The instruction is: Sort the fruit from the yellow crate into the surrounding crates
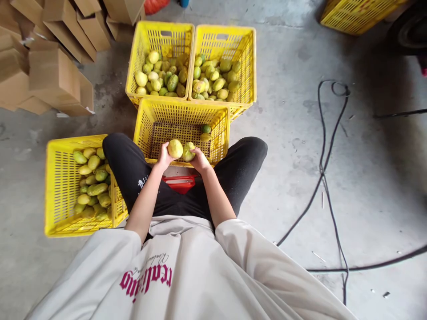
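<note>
My left hand (164, 157) is closed around a round yellow fruit (175, 149). In my right hand (201, 161) is a yellow-green fruit (188, 152) with darker patches, gripped close beside the first. Both are held above the near side of a yellow plastic crate (151, 106), between my knees. Towards the right inside that crate lie a dark green fruit (206, 129) and a yellowish fruit (206, 137). The exact kind of fruit cannot be made out. Beneath my wrists shows part of a red plastic seat or stool (180, 183).
Behind stand two yellow crates of fruit, one at left (131, 66) and one at right (251, 66). Another fruit crate (55, 186) sits by my left knee. Cardboard boxes (55, 75) are piled at upper left. Black cable (322, 169) loops across the floor at right.
</note>
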Demonstrator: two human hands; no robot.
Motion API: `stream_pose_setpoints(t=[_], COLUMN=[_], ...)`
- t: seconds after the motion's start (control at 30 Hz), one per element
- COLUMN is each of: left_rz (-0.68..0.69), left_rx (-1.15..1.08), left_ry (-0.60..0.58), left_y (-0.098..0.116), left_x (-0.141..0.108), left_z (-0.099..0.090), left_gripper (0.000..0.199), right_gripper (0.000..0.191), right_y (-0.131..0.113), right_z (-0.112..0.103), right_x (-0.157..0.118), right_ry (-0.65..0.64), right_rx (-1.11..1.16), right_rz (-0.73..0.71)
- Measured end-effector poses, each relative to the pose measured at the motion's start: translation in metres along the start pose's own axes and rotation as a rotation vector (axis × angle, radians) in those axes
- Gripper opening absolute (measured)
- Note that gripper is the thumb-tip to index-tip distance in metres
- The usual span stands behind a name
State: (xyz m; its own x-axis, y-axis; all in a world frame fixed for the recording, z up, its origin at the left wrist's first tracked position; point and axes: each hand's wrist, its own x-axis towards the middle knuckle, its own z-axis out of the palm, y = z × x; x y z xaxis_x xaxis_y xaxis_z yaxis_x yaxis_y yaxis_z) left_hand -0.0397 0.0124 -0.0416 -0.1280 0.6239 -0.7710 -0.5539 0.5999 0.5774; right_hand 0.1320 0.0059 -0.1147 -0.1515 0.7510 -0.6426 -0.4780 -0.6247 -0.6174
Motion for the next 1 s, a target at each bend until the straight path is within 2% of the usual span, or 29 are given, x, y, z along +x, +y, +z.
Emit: stream_pose_setpoints(t=[0.1,0.23,0.43,0.53,0.7,0.87,1.0], left_rz=[0.023,0.069,0.077,0.065,0.075,0.103,0.098], left_rx=[-0.048,0.006,0.06,0.078,0.067,0.054,0.016], left_ry=[-0.038,-0.099,-0.104,-0.104,-0.095,-0.031,-0.019], left_y=[0.002,-0.003,-0.008,-0.009,-0.015,-0.014,-0.009], left_x=[-0.002,-0.005,-0.004,-0.001,0.002,0.004,0.003], left_z=[-0.002,-0.005,-0.006,-0.007,-0.006,-0.002,-0.004], left_gripper=[0.018,0.01,0.024,0.023,0.03,0.031,0.026], right_gripper=[0.044,0.045,0.042,0.041,0.041,0.034,0.041], right_y=[-0.008,-0.012,-0.005,-0.001,-0.006,-0.018,-0.018], right_z=[0.002,0.005,0.009,0.013,0.021,0.02,0.014], right_x=[-0.007,-0.015,-0.016,-0.016,-0.018,-0.019,-0.019], right_ry=[0.017,0.043,0.076,0.092,0.138,0.044,0.012], right_rx=[0.062,0.024,-0.079,-0.105,-0.022,0.159,0.157], right_rz=[0.036,0.03,0.073,0.083,0.111,0.103,0.055])
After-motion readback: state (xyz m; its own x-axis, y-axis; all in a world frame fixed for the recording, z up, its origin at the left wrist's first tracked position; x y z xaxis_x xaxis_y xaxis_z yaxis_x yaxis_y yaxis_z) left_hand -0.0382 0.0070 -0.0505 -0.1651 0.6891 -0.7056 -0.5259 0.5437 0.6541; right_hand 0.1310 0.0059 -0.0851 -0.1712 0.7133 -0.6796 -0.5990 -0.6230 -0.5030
